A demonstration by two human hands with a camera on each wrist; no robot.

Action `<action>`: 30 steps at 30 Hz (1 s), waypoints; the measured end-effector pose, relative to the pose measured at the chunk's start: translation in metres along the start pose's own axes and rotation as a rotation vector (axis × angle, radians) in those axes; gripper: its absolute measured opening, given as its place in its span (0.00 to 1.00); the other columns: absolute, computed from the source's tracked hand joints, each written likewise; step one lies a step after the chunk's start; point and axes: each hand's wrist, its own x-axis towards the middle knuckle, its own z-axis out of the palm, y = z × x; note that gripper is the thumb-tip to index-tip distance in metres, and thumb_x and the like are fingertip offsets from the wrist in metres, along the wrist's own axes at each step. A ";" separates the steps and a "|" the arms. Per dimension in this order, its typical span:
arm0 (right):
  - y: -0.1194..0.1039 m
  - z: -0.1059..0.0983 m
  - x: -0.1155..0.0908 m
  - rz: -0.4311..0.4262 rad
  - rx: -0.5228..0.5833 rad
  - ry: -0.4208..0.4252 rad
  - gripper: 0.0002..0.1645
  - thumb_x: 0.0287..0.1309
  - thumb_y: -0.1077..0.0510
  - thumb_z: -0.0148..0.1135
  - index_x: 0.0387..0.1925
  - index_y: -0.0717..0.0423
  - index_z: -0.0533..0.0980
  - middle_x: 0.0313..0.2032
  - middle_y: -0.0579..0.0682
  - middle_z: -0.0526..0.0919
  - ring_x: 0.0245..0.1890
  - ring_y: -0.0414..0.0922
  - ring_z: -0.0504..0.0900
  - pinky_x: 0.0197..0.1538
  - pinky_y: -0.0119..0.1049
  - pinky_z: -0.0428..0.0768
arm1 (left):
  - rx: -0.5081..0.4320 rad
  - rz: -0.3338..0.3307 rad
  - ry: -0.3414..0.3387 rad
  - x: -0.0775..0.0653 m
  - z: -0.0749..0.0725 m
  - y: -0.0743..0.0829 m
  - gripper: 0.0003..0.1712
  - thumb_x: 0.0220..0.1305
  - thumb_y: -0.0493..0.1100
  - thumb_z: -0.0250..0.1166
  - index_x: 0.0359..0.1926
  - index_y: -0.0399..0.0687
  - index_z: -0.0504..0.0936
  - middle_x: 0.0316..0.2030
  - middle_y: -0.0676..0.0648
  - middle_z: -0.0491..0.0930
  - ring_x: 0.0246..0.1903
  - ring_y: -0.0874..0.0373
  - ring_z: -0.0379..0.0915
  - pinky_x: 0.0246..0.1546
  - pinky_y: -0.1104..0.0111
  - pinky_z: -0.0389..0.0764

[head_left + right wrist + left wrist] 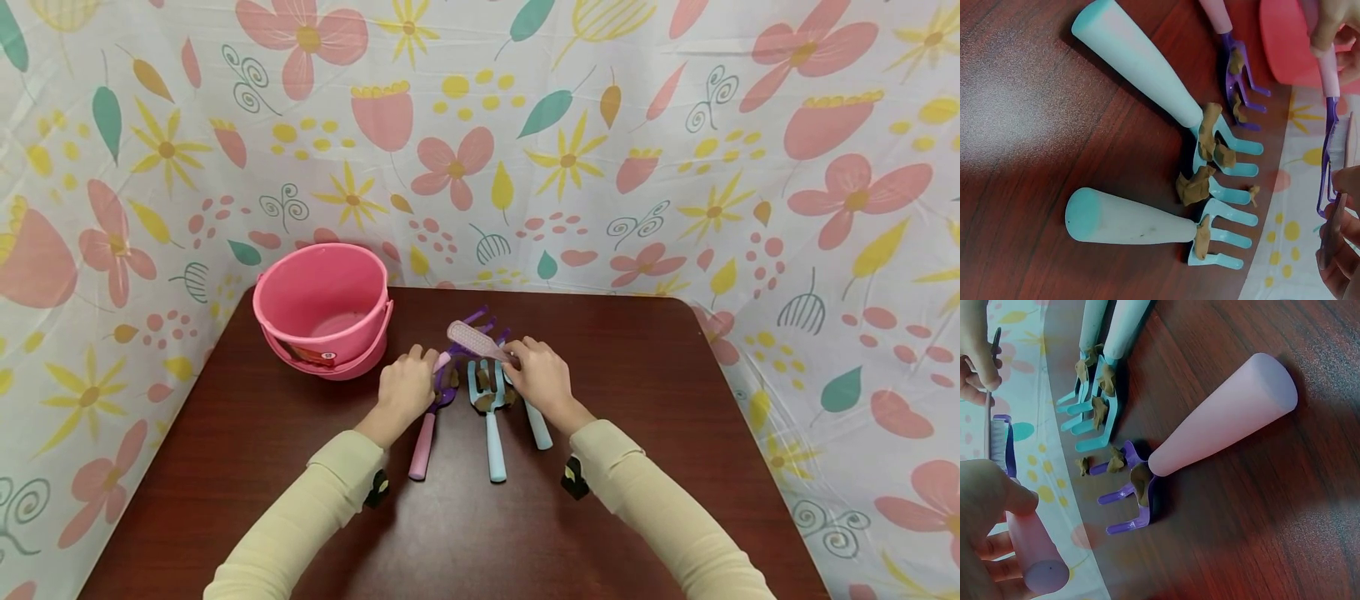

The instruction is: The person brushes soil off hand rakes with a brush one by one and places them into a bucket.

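Observation:
My left hand [408, 387] grips the pink handle of a purple toy garden fork [1330, 78], raised over the tools on the table. In my right hand [542, 375] is a pink brush [476, 340], pinched by its handle. Its bristles [999, 440] face the purple prongs and lie right along them. Below, another purple garden fork [1141, 494] with a pink handle lies on the table. Beside it lie two light-blue garden forks [1135, 215] with pale handles. Brown clay-like bits [1194, 185] stick to the prongs of these three.
A pink bucket [330, 287] stands upright at the back left of the dark wooden table [480, 542], its handle hanging down in front. Behind the table and at both sides hangs a flower-patterned cloth [480, 167].

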 end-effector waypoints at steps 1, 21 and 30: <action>0.001 0.000 0.000 0.005 -0.001 0.001 0.13 0.48 0.54 0.68 0.39 0.51 0.81 0.28 0.48 0.77 0.24 0.45 0.74 0.21 0.37 0.72 | 0.001 0.003 0.002 0.000 0.000 0.001 0.16 0.44 0.41 0.68 0.37 0.46 0.76 0.29 0.45 0.73 0.23 0.50 0.74 0.15 0.58 0.74; 0.020 -0.003 -0.002 0.099 -0.045 0.041 0.15 0.49 0.55 0.67 0.40 0.53 0.80 0.30 0.50 0.80 0.27 0.49 0.77 0.22 0.42 0.75 | -0.006 0.002 0.003 -0.002 -0.003 0.004 0.17 0.40 0.41 0.69 0.36 0.46 0.76 0.29 0.45 0.73 0.24 0.50 0.75 0.15 0.58 0.74; 0.024 -0.008 0.001 0.078 -0.068 0.097 0.13 0.47 0.56 0.68 0.38 0.53 0.81 0.29 0.50 0.81 0.27 0.50 0.77 0.24 0.42 0.75 | 0.015 0.013 0.013 -0.002 -0.002 0.004 0.15 0.43 0.42 0.67 0.35 0.46 0.76 0.28 0.45 0.73 0.23 0.50 0.75 0.14 0.58 0.73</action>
